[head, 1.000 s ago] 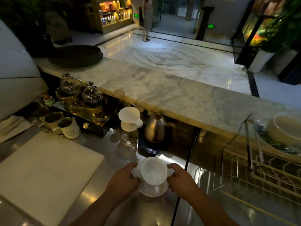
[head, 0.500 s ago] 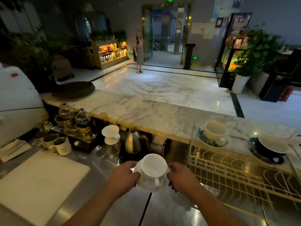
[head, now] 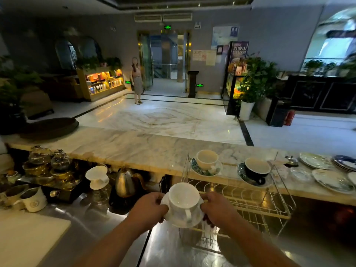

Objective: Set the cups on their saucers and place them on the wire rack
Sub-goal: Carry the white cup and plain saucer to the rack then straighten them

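A white cup (head: 183,199) sits on a white saucer (head: 181,221), its handle facing me. My left hand (head: 149,208) grips the saucer's left rim and my right hand (head: 216,208) its right rim, holding the pair in the air by the left end of the wire rack (head: 256,206). On the rack's top tier stand a cream cup (head: 207,158) on a patterned saucer (head: 200,170) and a dark cup (head: 257,167) on its saucer (head: 248,181).
Left on the steel counter (head: 92,224) are a metal kettle (head: 125,182), a white dripper (head: 97,177), glass teapots (head: 50,160), two mugs (head: 33,198) and a white board (head: 28,241). Plates (head: 331,180) lie on the marble ledge at right. A person stands far off in the lobby.
Both hands have lifted the cup and saucer off the counter and carried them right, up to the rack's left end. My view has tilted up and turned right.
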{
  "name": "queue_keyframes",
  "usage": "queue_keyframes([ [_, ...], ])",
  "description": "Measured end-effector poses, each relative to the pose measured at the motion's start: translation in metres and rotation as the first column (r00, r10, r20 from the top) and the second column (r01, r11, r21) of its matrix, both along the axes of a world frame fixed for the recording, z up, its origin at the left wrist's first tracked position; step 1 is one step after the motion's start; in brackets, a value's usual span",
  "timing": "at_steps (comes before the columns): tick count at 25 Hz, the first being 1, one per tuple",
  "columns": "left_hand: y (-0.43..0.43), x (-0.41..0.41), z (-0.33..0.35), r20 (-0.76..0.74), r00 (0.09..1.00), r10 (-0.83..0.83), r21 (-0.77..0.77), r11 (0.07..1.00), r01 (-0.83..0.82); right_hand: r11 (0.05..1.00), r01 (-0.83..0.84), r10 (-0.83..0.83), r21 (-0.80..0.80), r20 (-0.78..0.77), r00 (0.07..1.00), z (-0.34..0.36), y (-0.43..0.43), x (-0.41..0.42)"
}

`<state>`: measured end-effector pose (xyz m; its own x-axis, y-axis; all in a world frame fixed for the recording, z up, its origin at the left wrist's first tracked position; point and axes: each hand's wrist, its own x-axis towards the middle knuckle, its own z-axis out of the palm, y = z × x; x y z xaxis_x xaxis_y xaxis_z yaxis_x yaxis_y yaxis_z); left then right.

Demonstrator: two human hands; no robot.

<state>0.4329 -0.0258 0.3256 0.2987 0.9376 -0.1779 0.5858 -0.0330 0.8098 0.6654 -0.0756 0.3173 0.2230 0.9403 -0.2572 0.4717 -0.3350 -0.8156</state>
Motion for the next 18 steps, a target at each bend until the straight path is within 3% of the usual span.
queue_keyframes([
  [9, 0.037, 0.077, -0.008, 0.076, 0.965, -0.252, -0.034, 0.966, 0.255, 0.956, 0.292, -0.291, -0.011, 0.054, 0.955, 0.005, -0.025, 0.056],
  [18, 0.037, 0.144, -0.003, -0.039, 0.951, -0.308, 0.008, 0.951, 0.308, 0.948, 0.317, -0.315, -0.032, 0.055, 0.947, 0.002, -0.028, 0.114],
])
